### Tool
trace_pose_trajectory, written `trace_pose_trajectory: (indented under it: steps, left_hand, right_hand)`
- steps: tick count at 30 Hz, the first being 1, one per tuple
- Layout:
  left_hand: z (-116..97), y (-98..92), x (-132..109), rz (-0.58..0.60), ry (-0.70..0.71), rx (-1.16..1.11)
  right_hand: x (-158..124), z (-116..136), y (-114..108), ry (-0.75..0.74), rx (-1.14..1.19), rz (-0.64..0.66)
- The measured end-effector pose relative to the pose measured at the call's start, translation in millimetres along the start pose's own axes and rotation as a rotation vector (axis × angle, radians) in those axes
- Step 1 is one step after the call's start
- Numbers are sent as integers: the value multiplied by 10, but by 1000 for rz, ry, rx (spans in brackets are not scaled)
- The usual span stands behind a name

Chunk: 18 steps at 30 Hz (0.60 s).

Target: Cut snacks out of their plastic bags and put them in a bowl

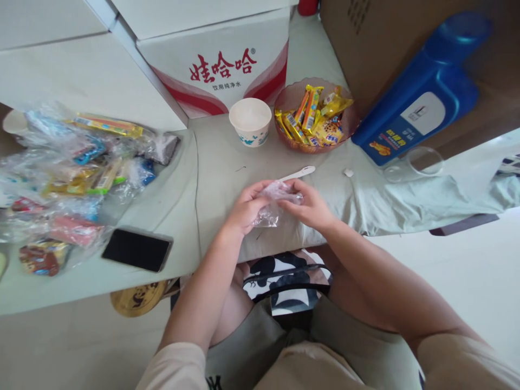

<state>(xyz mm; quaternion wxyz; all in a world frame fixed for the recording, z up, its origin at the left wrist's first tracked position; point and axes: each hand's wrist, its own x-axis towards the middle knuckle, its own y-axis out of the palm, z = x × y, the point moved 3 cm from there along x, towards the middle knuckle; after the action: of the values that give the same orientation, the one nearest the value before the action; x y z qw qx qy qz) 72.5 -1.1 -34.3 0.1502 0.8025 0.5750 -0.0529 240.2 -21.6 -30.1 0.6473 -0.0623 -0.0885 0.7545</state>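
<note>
Nearest, a clear film (270, 218) is held between the left hand (247, 207) and the right hand (312, 205), over the near part of the tabletop (219, 179). The grip of each hand is closed on the film, fingers and thumbs pinching its bunched upper part; the lower part hangs loose. The film is probably very light, limp and rather slippery, easily torn or creased; the gathered edges offer the best hold. The tabletop bears a pale, wrinkled cloth. A phone (137, 249) lies at left, beside a pile of wrapped packets (103, 179). Just beyond the hands is a white spoon (303, 173); whether the fingers touch it cannot be told. Farther back stand a paper cup (252, 135) and a bowl (284, 138) of yellow packets, with a blue bottle (422, 97) and a clear cup (424, 162) at right. Behind rise a printed carton (227, 67) and a brown box (361, 46). Pale floor (479, 271) shows beyond the cloth's edge.
</note>
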Motion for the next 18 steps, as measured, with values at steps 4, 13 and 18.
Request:
trace_pose_trajectory:
  steps: [4, 13, 18]
  left_hand:
    - [26, 36, 58, -31, -27, 194]
    - [-12, 60, 116, -135, -76, -110]
    - [-50, -77, 99, -185, -3, 91]
  right_hand:
    - [-40, 15, -40, -87, -173, -131]
    - [-78, 88, -14, -435, -467, 1]
    - [-75, 86, -41, -472, -484, 173]
